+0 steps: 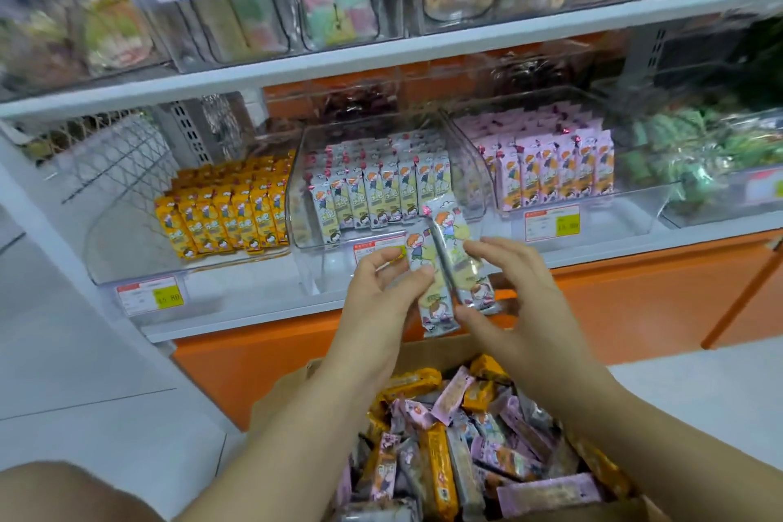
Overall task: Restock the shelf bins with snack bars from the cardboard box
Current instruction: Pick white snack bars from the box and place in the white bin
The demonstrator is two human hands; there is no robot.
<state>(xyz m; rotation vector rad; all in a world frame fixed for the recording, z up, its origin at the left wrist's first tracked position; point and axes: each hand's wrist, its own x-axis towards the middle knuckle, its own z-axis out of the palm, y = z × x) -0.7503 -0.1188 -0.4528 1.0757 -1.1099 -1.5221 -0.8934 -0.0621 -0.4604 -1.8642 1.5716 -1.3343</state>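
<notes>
Hovering just in front of the middle bin (298, 216), two pale snack bars (451, 242) are held side by side. One is pinched by the left hand (381, 284), the other by the right hand (512, 288), fingers lightly curled. The cardboard box (296, 386) is seen nearer, below.

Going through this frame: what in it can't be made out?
- Head view, price label: print too small and blurred.
- Head view, top-shelf bins: contents smeared by blur.
- Head view, cardboard box: near part cut off by the bottom edge.
- Head view, right hand: grip or mere touch on the white snack bars, blur hides it; the left hand pinches one.
</notes>
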